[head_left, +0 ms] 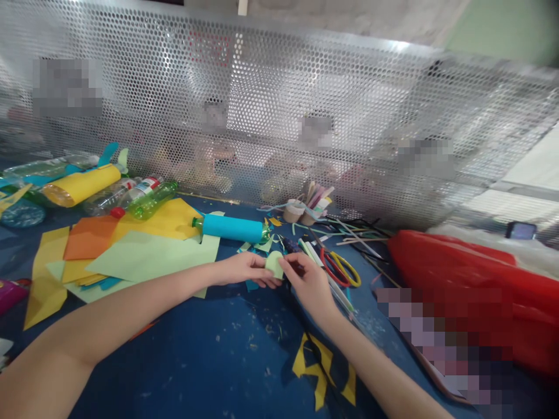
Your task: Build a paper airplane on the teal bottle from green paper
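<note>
Between my two hands is a small light-green paper piece [274,265] with a rounded top. My left hand [248,269] pinches its left side, and my right hand [303,279] grips its right edge. Just behind them lies a green bottle wrapped in blue paper [233,228], on its side. Scissors with red and yellow handles [343,269] rest to the right of my right hand. Several paper scraps lie around the hands, and yellow offcuts [321,372] are nearer to me on the blue table [187,361].
Coloured paper sheets [144,256] are piled at the left, with several plastic bottles [152,198] behind. Small cups with sticks [308,209] stand before a perforated metal screen [262,75]. A red plastic bag [471,279] lies at the right. Blurred people show through the screen.
</note>
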A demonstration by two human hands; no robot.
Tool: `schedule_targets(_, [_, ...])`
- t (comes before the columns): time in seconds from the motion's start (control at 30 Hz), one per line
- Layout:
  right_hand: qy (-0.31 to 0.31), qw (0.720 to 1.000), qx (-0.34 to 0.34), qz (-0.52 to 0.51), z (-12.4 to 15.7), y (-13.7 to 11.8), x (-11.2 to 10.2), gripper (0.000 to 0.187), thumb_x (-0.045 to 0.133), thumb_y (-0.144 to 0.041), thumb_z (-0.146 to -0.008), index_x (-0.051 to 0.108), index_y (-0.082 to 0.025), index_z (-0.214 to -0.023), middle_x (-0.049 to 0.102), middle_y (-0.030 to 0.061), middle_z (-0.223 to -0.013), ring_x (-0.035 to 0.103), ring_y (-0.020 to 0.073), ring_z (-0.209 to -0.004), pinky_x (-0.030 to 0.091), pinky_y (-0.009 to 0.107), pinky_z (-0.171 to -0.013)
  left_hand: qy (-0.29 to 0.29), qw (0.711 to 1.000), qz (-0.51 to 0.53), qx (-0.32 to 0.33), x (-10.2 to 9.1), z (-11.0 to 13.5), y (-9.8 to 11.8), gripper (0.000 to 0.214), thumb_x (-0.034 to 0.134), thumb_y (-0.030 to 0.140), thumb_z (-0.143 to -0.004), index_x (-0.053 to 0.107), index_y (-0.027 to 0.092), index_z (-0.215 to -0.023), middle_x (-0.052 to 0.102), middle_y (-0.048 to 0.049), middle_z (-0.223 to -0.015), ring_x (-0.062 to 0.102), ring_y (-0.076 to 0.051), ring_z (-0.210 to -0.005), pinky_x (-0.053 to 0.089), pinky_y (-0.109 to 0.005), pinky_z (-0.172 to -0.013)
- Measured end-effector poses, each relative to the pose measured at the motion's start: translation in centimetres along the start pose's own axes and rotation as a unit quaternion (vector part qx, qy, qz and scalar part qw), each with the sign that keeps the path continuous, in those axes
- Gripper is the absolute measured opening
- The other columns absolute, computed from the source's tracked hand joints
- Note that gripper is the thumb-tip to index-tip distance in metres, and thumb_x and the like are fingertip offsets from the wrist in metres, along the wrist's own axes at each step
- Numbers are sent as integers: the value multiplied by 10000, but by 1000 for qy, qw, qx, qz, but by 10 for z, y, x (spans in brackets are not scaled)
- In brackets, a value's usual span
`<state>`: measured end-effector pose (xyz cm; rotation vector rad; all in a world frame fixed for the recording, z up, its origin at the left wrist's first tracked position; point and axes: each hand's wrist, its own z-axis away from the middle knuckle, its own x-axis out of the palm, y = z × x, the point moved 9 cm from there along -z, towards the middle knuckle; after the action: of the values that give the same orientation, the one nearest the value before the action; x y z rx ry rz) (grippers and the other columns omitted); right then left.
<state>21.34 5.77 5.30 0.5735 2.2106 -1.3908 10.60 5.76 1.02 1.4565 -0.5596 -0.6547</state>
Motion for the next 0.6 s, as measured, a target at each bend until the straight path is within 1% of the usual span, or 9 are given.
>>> schedule_targets(0.2, [17,1000,-18,3,1,0,-2,282,524,-453,-827,594,-187,-766,624,43,-740,562,176,-636,448,293,-595,0,1000,-6,-4,-1,-1,-2,342,576,423,-808,675,138,-970,704,-103,-988,658,-174,-906,496,-297,-805])
schedule_targets(0.4, [28,999,-29,6,0,-3,-3,258,529,-427,-828,570,-196,-723,591,30,-700,548,168,-628,450,290,-596,-1,1000,-24,-4,-1,-2,-2,377,569,453,-806,676,130,-968,701,-118,-997,659,-188,-911,500,-317,-805])
schedule_targets(0.5, [22,1000,-21,0,1,-3,-2,262,538,-434,-821,578,-190,-736,594,33,-707,546,164,-632,448,284,-600,0,1000,-19,-4,-1,-2,-2,374,573,457,-804,677,137,-968,702,-117,-995,658,-194,-915,497,-332,-812])
schedule_targets(0.6, [11,1000,-19,7,2,-5,0,270,553,-449,-805,574,-189,-734,586,25,-695,529,153,-608,434,277,-589,11,1000,0,3,-2,-2,0,370,576,458,-803,671,145,-977,703,-110,-988,658,-187,-910,494,-323,-813])
